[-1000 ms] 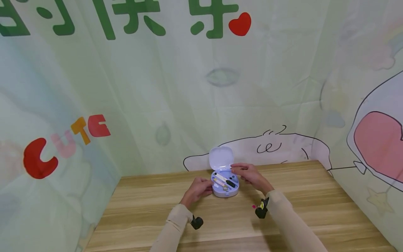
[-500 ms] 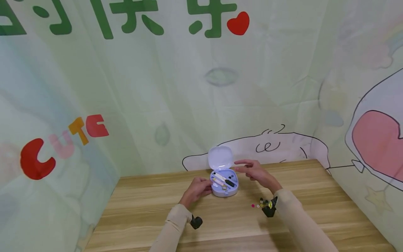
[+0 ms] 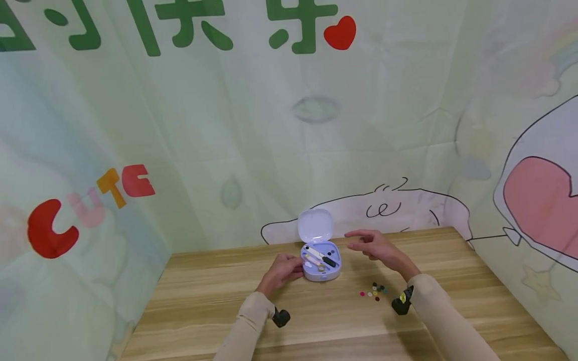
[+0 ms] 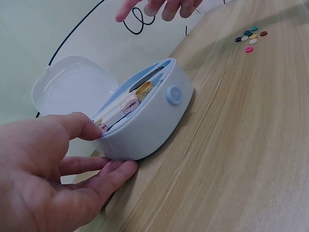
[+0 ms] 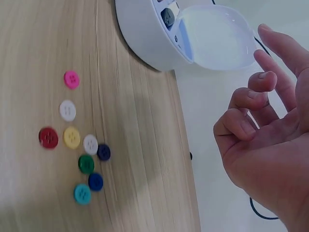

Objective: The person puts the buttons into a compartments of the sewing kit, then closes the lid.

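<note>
A pale blue sewing box (image 3: 322,276) stands on the table with its lid (image 3: 315,225) up. My left hand (image 3: 283,269) holds the box's left side, thumb at the rim and fingers low on the outer wall. Inside lie a gold thimble (image 4: 144,91), a pink-printed tape measure (image 4: 129,103) and a white tool with a dark end (image 3: 328,261). Dark buttons (image 5: 167,17) sit in a compartment at the right. My right hand (image 3: 381,249) hovers apart from the box, index finger extended, other fingers loosely bent, holding nothing.
Several loose buttons in pink, white, red, yellow, green and blue (image 5: 95,181) lie on the wooden table (image 3: 217,291), right of the box and nearer to me. A printed cloth backdrop (image 3: 253,125) rises behind the table's back edge.
My right hand has moved from the box's right rim away to the right, bringing the loose buttons into view. The left hand stays at the box.
</note>
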Demonstrator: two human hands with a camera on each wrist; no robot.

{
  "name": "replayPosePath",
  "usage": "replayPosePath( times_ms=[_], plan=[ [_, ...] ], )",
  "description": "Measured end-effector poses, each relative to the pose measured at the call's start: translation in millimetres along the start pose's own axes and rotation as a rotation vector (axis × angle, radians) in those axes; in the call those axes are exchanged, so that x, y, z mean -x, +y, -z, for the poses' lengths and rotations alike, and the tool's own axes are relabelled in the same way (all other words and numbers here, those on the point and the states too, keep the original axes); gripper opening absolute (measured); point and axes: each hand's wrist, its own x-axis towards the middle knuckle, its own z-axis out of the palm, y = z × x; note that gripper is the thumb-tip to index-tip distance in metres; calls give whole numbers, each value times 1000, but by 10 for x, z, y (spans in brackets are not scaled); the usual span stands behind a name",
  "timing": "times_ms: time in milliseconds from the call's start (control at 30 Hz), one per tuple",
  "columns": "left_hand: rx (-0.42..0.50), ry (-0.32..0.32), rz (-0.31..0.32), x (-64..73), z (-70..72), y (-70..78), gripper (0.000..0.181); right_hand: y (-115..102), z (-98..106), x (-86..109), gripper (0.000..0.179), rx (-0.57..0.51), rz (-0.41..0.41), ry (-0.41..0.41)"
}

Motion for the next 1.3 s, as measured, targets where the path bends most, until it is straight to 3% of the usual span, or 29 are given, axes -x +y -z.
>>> replayPosePath(
  times_ms=[533,867,1300],
  plan=[
    [-3,-9,-15,10,-2,3,31,138,247,437,47,170,4,-50],
    [1,-9,-7,7,2,0,28,309,291,624,39,194,-15,-51],
    [0,-5,-9,4,8,-14,28,457,325,850,29,253,74,-77]
  ],
)
